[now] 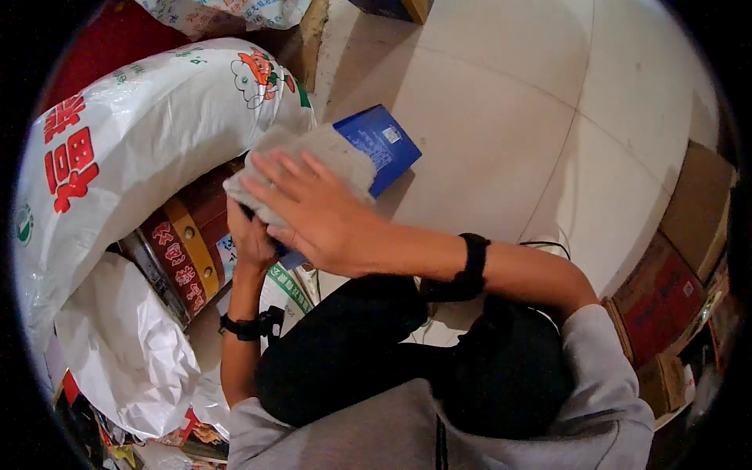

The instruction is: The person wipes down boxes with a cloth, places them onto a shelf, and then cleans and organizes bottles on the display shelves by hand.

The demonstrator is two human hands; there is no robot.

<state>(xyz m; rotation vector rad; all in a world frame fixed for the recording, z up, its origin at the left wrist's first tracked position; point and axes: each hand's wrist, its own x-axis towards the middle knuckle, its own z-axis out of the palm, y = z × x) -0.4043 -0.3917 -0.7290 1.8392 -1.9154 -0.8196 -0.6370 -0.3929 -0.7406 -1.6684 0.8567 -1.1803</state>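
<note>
A blue box [384,145] with white print and a square code tilts in front of me, its near part covered by a grey-beige cloth [352,160]. My right hand [313,207] lies flat on the cloth, fingers outstretched and slightly apart, a little blurred. Below it, my left hand [252,239] is closed around the near left end of the box; its fingertips are hidden by the cloth and the right hand. Close beside the left hand is a dark red case [178,254] with a yellow strap and red lettering.
A big white plastic sack [168,117] with red characters bulges along the left. Crumpled white plastic [129,345] lies below it. Pale floor tiles [501,125] extend ahead and right. Cardboard boxes [658,290] line the right side; another box [395,6] stands at the top.
</note>
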